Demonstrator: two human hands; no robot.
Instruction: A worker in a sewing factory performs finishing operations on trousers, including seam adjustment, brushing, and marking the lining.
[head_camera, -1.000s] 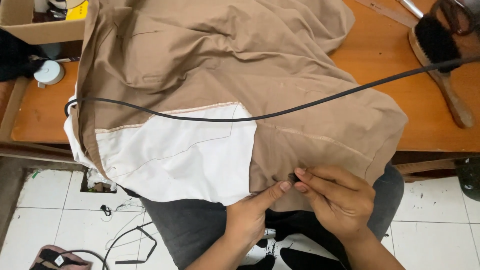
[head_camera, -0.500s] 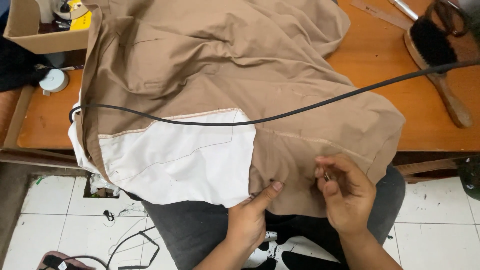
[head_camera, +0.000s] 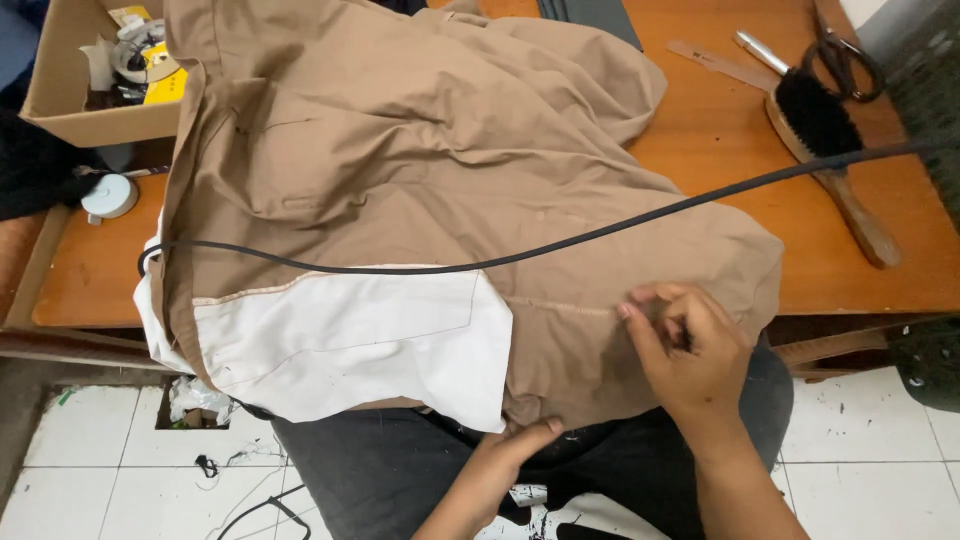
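Fingers of the right hand (head_camera: 690, 350) curl together, pinching the tan garment (head_camera: 420, 180) near its lower hem. Left hand (head_camera: 515, 445) grips that hem just beside the white lining (head_camera: 350, 345). Across the garment runs a black cord (head_camera: 600, 232).

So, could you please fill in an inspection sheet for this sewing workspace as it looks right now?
Surface: orange wooden table, mostly covered.
Job's things: tan cloth garment with white lining panel, draped over the table edge.
Clutter: wooden-handled black brush, black scissors, cardboard box.
Grippers: left hand at the hem; right hand pinching fabric.
Cables: black cable across the garment.
Surroundings: white tiled floor.
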